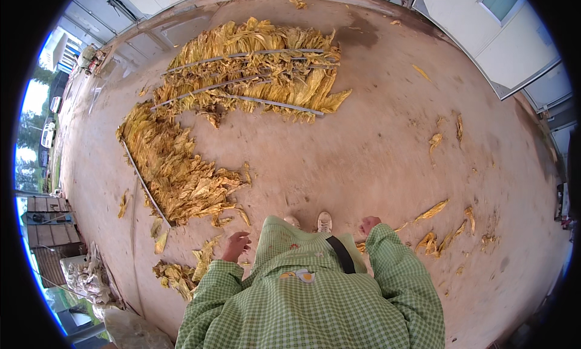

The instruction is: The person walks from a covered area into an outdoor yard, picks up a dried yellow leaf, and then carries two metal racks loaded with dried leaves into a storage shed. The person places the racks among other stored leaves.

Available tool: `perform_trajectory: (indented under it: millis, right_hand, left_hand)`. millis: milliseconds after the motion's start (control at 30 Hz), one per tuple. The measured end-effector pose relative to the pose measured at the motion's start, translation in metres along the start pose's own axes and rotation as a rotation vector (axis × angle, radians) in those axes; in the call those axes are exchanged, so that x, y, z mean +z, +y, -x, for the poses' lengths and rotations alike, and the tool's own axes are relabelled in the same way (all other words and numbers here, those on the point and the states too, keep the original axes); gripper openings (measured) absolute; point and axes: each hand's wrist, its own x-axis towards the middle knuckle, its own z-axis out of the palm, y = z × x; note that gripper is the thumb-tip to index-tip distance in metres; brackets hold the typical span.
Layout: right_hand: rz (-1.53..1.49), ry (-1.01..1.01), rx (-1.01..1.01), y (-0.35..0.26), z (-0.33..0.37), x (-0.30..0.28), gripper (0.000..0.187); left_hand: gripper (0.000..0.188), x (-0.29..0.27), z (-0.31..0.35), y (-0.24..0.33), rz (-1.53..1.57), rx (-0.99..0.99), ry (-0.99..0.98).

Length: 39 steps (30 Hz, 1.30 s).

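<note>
My left hand (pixel 236 246) hangs beside my green checked smock, its fingers loosely bent and apart, with nothing in it. On the other side, my right hand (pixel 370 225) hangs over the floor, half curled and likewise holding nothing that I can see. Ahead to the left lies a bundle of dried yellow tobacco leaves (pixel 175 167), with a thin metal rod (pixel 145 182) along its left edge. Farther off, a wide pile of the same leaves (pixel 254 37) is crossed by several metal rods (pixel 275 105). Neither hand touches the leaves.
A small leaf heap (pixel 175 276) lies near my left forearm. Loose leaves (pixel 433 210) are scattered on the concrete floor (pixel 363 155) to the right. White panel doors (pixel 484 34) stand at the far right. Plastic sheeting (pixel 91 276) lies at the left edge; vehicles (pixel 47 133) are parked outside.
</note>
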Motion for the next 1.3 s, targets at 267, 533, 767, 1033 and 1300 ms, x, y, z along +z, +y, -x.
perform_trajectory:
  millis: [267, 533, 767, 1033, 1300]
  right_hand:
    - [-0.517, -0.048, 0.645, -0.086, -0.081, 0.036, 0.027]
    - [-0.036, -0.117, 0.195, -0.243, -0.089, 0.076, 0.032]
    - [-0.009, -0.158, 0.249, -0.331, -0.154, 0.086, 0.034]
    - [-0.197, 0.021, 0.195, -0.4, -0.205, 0.073, 0.03]
    - [-0.382, 0.018, 0.441, -0.377, -0.19, 0.173, 0.032]
  left_hand:
    - [0.026, -0.077, -0.111, 0.042, -0.133, -0.04, -0.031]
    - [0.021, -0.179, -0.256, 0.175, -0.38, 0.305, 0.11]
    - [0.023, -0.191, -0.345, 0.341, -0.451, 0.389, 0.126]
    - [0.023, -0.177, -0.462, 0.432, -0.642, 0.541, 0.031]
    - [0.017, -0.213, -0.645, 0.543, -0.717, 0.706, 0.256]
